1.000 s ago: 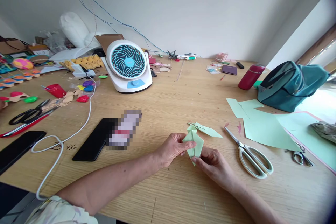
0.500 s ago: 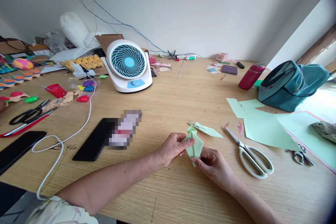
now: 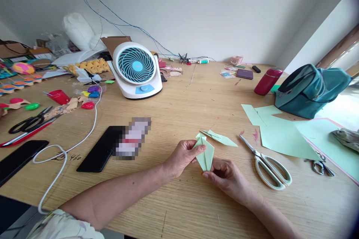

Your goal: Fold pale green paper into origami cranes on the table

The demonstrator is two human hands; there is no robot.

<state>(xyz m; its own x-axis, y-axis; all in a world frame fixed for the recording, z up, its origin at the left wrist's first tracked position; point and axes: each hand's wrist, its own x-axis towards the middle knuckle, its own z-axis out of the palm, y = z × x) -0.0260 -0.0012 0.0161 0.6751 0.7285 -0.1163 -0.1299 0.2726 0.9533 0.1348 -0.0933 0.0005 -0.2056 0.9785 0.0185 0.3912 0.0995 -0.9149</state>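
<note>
Both hands pinch the folded green paper (image 3: 205,153) — left hand (image 3: 185,155) at 9 o'clock, right hand (image 3: 228,179) at 5 — grips clenched on it.

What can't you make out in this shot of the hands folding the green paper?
Head view only:
- Folded green paper: its lower tip is hidden by the right hand, its left edge by the left hand.
- Card on the black phone: pixelated, unreadable.
- Small items by the far wall: too small.
- Green sheet: cut by the right edge.

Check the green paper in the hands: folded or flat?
Folded: the green paper forms a narrow creased point pinched between left hand and right hand.
</note>
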